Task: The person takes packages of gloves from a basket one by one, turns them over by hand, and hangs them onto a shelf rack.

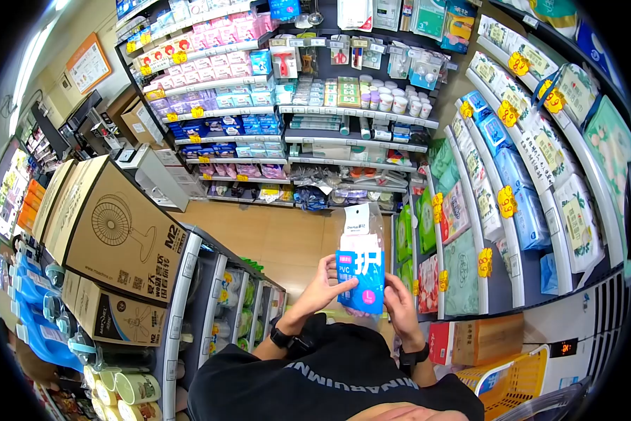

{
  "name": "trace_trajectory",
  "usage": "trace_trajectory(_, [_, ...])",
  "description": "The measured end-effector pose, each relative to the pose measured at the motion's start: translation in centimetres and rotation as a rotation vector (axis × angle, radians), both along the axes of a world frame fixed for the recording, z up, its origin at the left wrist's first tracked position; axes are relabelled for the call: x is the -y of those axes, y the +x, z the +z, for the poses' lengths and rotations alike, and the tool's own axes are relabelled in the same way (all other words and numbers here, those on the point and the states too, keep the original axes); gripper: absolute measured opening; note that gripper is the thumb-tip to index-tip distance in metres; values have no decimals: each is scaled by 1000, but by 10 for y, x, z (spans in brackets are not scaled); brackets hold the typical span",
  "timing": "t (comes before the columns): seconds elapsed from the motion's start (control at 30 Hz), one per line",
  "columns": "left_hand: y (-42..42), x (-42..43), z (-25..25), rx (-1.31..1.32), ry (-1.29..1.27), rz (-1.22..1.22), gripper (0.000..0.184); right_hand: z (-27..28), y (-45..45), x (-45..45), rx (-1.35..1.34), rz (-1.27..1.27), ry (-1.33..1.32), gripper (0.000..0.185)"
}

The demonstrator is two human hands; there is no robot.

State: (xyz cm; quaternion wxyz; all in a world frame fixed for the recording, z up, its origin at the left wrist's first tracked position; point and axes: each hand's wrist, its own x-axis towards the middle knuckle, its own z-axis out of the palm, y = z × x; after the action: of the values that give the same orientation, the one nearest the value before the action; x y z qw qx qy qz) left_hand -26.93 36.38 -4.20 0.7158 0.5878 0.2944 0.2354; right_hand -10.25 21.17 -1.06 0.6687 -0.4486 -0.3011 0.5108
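Note:
Upright in front of my chest is a flat packet of PVC gloves [361, 270], with a blue and white label, a clear plastic sleeve and a white hang tab at its top. My left hand [320, 286] grips the packet's left edge, the thumb lying across the front. On the opposite side, my right hand [402, 306] holds the lower right edge with curled fingers, partly hidden by the packet. Dark bands sit on both wrists.
Shelves of boxed and packed goods [357, 109] stand ahead. Tissue packs [519, 186] fill the right shelving. Fan cartons [119, 228] are stacked on the left shelf. A yellow basket [515, 382] stands low at the right, beside a brown carton [487, 338]. Tan floor [280, 235] lies between.

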Motion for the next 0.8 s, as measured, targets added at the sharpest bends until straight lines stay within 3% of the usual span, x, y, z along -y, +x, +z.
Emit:
trace_trajectory(0.2, [-4, -6, 0, 149, -50, 90, 65, -6, 3, -4, 61, -93, -66, 42])
trace_trajectory(0.4, [-10, -9, 11, 222, -131, 44, 45, -15, 5, -3, 49, -144, -107, 40])
trace_trajectory(0.8, [-14, -14, 15, 277, -182, 14, 39, 5, -5, 0, 91, -237, -93, 50])
